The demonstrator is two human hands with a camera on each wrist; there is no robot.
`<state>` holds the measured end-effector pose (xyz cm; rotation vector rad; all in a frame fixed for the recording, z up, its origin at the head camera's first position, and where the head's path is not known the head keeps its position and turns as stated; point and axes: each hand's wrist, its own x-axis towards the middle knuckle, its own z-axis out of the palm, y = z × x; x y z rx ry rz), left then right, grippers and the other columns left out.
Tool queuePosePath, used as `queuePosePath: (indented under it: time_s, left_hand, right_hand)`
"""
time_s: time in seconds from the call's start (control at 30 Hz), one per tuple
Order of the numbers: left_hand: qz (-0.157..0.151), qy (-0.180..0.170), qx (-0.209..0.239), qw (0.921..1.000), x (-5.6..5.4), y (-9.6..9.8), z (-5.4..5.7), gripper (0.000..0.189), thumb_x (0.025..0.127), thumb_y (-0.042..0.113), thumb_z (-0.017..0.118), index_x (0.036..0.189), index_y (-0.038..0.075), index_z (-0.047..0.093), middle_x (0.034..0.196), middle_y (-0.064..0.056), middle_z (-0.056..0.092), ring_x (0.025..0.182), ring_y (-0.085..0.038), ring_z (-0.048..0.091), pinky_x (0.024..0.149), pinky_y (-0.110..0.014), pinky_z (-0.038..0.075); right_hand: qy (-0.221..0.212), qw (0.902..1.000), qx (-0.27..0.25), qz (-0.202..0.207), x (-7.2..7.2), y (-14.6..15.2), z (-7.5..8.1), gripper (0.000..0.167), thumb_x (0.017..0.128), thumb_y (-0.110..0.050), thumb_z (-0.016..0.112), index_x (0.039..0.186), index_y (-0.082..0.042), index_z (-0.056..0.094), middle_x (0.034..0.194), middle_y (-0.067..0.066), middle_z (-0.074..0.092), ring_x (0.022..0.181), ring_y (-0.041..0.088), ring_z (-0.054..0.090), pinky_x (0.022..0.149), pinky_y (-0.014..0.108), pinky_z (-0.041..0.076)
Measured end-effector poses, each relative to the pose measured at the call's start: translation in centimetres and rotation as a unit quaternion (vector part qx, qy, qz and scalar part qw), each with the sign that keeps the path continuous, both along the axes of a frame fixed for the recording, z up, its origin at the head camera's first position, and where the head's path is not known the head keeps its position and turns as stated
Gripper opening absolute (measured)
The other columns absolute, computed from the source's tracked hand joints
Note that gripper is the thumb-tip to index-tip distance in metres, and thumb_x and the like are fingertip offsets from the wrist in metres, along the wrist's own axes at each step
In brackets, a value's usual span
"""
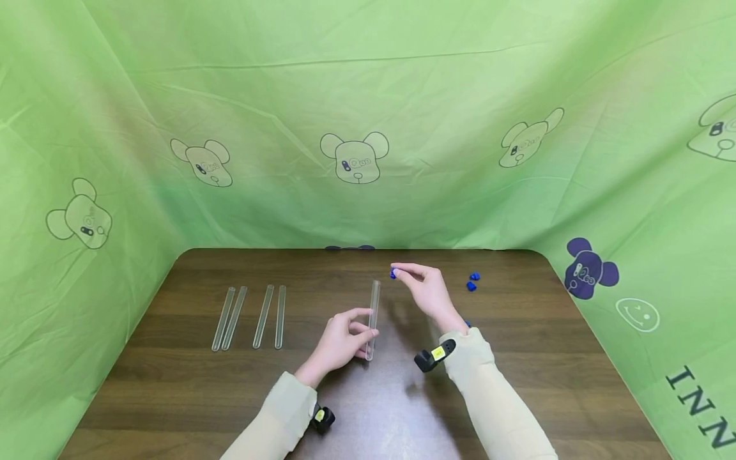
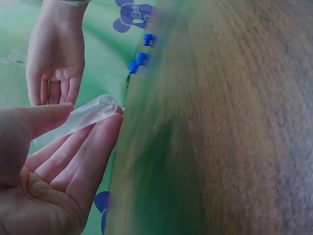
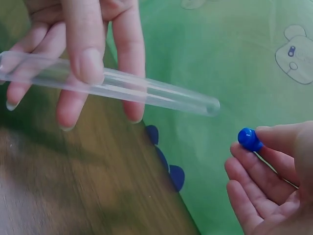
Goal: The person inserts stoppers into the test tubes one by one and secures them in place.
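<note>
The left hand's point(image 1: 344, 337) fingers pinch a clear test tube point(image 3: 117, 84) above the surface point(image 1: 322, 275); the right hand's point(image 1: 428, 291) pinch a blue stopper point(image 3: 248, 139) near the tube's end — best aligned squarely before any gentle push.

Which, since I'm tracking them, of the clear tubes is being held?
The rightmost tube, held in the left hand; the other four tubes lie on the table, untouched.
</note>
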<state>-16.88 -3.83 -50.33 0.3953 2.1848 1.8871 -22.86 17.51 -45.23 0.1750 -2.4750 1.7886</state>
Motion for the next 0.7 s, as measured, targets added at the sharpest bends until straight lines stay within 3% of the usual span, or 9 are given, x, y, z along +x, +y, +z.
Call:
queuePosePath:
  time_s: [0.1,0.27,0.5,0.7]
  left_hand:
    - [-0.002,-0.009,0.003,0.9999,0.1,0.2,-0.1,0.045,0.094,0.003,0.072,0.137,-0.001,0.059,0.092,-0.022,0.074,0.058,-0.022,0.071,0.055,-0.037,0.059]
    - [-0.005,-0.016,0.008,0.9998,0.2,0.3,0.0,0.045,0.094,0.003,0.072,0.137,-0.001,0.059,0.092,-0.022,0.074,0.058,-0.022,0.071,0.055,-0.037,0.059]
    - [-0.009,-0.018,0.011,0.9997,0.4,0.4,0.1,0.045,0.093,0.003,0.073,0.136,-0.002,0.059,0.092,-0.023,0.074,0.059,-0.023,0.071,0.054,-0.036,0.059]
    - [-0.005,-0.020,0.016,0.9996,0.5,0.6,0.0,0.046,0.094,0.003,0.072,0.137,-0.002,0.058,0.093,-0.023,0.074,0.060,-0.030,0.071,0.053,-0.037,0.059]
  right_hand:
    - [-0.024,0.9993,-0.028,0.006,-0.1,-0.1,-0.2,0.031,0.101,-0.019,0.067,0.127,-0.002,0.070,0.113,0.015,0.073,0.108,0.040,0.067,0.100,0.049,0.048]
    - [-0.035,0.9982,-0.047,0.011,-0.3,-0.3,-0.3,0.030,0.101,-0.014,0.065,0.127,0.001,0.069,0.113,0.018,0.073,0.101,0.034,0.071,0.096,0.043,0.051]
    - [-0.067,0.9915,-0.106,0.036,-0.6,-0.8,-0.8,0.031,0.102,-0.009,0.063,0.129,0.008,0.065,0.123,0.026,0.066,0.114,0.046,0.063,0.097,0.042,0.051]
    - [-0.071,0.9907,-0.105,0.048,-0.8,-1.1,-1.3,0.032,0.103,-0.007,0.060,0.129,0.011,0.063,0.125,0.029,0.064,0.112,0.039,0.066,0.098,0.043,0.050]
